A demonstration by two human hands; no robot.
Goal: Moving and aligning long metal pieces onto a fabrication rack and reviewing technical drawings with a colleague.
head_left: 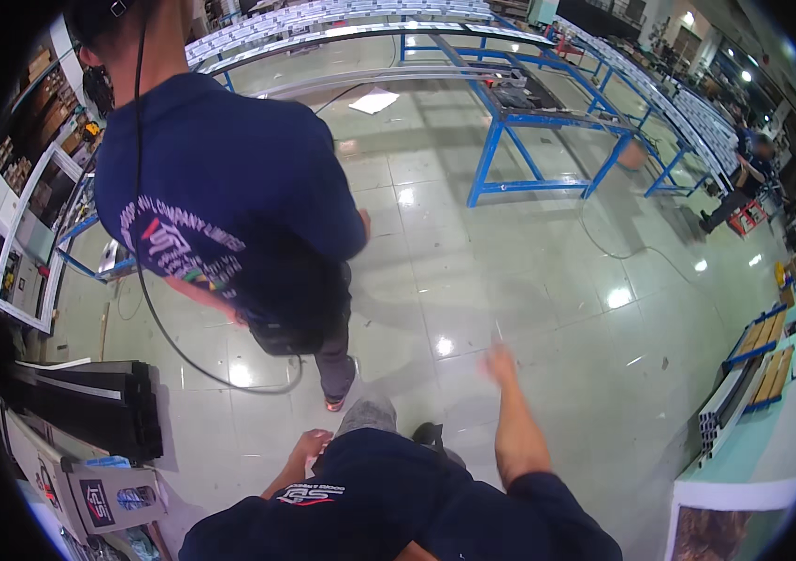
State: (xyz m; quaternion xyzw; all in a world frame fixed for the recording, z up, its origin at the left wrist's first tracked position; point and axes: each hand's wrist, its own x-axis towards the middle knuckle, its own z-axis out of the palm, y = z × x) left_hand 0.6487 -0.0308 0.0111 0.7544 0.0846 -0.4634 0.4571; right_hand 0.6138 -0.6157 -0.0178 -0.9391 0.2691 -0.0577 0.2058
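My left hand (309, 445) hangs low beside my grey-clad leg (372, 412). Its fingers look curled in, and whatever they may hold is hidden. Out in front over the tiled floor (435, 280) is my right hand (499, 360), smeared by motion, so its fingers cannot be read. A thin pale streak shows just past its fingertips; I cannot tell if it is an object or a mark on the floor. Neither hand visibly touches any workpiece.
A co-worker in a navy shirt (229, 168) stands close ahead on the left, a black cable (173, 341) trailing down. Blue metal workbenches (482, 164) stand beyond. Dark panels (89, 411) and a cardboard box (117, 496) lie left; metal profiles (734, 397) lie right. Another person (742, 187) sits far right.
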